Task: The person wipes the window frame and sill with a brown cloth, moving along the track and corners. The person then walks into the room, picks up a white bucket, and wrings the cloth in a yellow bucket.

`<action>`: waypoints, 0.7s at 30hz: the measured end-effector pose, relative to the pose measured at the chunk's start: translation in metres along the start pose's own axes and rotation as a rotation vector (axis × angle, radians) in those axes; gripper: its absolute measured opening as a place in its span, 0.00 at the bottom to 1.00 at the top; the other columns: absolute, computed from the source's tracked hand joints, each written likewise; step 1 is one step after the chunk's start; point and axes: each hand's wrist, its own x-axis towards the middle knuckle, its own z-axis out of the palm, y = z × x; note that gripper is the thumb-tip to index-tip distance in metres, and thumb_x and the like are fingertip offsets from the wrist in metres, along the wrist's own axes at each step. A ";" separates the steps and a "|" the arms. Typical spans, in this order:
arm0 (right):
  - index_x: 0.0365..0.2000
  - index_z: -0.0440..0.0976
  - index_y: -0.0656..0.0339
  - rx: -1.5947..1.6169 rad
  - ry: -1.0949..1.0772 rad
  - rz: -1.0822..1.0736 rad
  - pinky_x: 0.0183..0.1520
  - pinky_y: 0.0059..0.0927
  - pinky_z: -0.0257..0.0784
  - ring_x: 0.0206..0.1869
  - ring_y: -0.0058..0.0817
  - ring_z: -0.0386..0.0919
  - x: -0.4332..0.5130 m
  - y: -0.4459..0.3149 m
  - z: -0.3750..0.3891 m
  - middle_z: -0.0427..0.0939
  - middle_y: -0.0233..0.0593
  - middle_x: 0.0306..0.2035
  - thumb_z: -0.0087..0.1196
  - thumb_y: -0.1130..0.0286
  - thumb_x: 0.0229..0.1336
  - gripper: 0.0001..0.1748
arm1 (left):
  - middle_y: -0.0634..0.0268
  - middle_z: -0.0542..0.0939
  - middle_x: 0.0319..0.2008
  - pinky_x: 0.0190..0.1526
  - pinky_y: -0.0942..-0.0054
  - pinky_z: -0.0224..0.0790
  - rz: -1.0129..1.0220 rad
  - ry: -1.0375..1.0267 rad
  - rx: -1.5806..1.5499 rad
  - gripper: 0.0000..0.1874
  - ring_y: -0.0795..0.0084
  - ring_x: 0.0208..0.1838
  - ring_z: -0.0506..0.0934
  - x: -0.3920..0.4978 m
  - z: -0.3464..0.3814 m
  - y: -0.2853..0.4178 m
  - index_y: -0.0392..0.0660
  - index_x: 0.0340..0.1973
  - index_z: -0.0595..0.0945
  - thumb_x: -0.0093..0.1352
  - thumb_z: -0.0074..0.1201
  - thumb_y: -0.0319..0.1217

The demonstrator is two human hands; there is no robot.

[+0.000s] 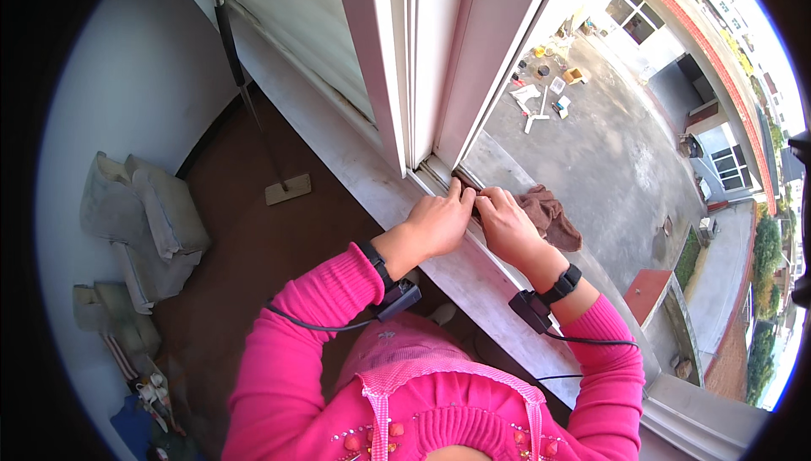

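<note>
My left hand (438, 225) and my right hand (510, 226) meet over the lower track (433, 172) of a white-framed sliding window. A brown cloth (551, 217) bunches out from beneath my right fingers and droops over the outer side of the sill. Its inner end reaches into the track, where my fingers cover most of it. My left index finger points into the track beside the sash (491, 62). Whether the left fingers pinch the cloth is hidden. Both wrists wear black straps with small cabled boxes.
A pale inner sill (342, 144) runs diagonally below the window. A long-handled flat tool (288, 189) leans at the wall on the left. Cushion-like bundles (146, 220) lie beside that wall. Beyond the opening, far below, is a concrete yard (608, 163) with scattered items.
</note>
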 end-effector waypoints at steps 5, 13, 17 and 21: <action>0.38 0.71 0.69 0.014 -0.024 -0.009 0.54 0.39 0.70 0.45 0.48 0.71 0.006 0.002 0.006 0.75 0.49 0.42 0.48 0.82 0.52 0.10 | 0.38 0.71 0.58 0.36 0.50 0.79 0.014 0.075 -0.032 0.23 0.44 0.36 0.84 -0.011 -0.003 -0.002 0.33 0.54 0.67 0.64 0.51 0.23; 0.42 0.73 0.67 0.250 0.078 -0.087 0.55 0.42 0.72 0.48 0.49 0.73 0.027 0.011 0.003 0.78 0.48 0.48 0.48 0.88 0.48 0.18 | 0.48 0.75 0.54 0.35 0.46 0.76 0.052 0.083 -0.062 0.21 0.43 0.34 0.82 -0.014 -0.018 -0.028 0.35 0.53 0.69 0.63 0.50 0.22; 0.41 0.73 0.67 0.231 0.173 -0.115 0.53 0.41 0.72 0.46 0.49 0.73 0.044 0.011 0.017 0.78 0.47 0.44 0.48 0.87 0.48 0.17 | 0.49 0.76 0.46 0.34 0.49 0.77 -0.009 0.147 0.015 0.17 0.44 0.32 0.82 -0.012 -0.014 -0.033 0.36 0.49 0.70 0.63 0.50 0.22; 0.38 0.73 0.66 0.173 0.126 -0.107 0.51 0.42 0.72 0.45 0.50 0.73 0.052 0.012 0.022 0.77 0.48 0.40 0.49 0.85 0.50 0.13 | 0.47 0.76 0.44 0.32 0.51 0.78 -0.030 0.162 0.074 0.17 0.46 0.31 0.82 -0.008 -0.009 -0.036 0.35 0.48 0.70 0.63 0.51 0.23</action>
